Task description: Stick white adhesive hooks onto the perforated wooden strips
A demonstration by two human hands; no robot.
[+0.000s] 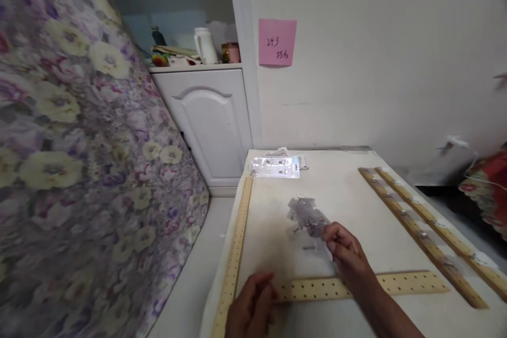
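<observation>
My right hand [345, 249] reaches across the white table [344, 190], its fingers curled at a clear plastic bag of small metal parts [307, 216]. The fingertips pinch or touch the bag's near edge; motion blur hides the grip. My left hand [249, 306] hovers low at the table's near edge, fingers curled, beside the end of a short perforated wooden strip [400, 282] that lies crosswise. A long perforated wooden strip [235, 253] runs along the table's left edge.
Two wooden slats with metal hooks [420, 222] lie diagonally at the right. A clear blister pack [275, 167] sits at the table's far edge. A flowered mattress [79, 158] leans at left, a white cabinet [206, 116] behind, a pink note [277, 42] on the wall.
</observation>
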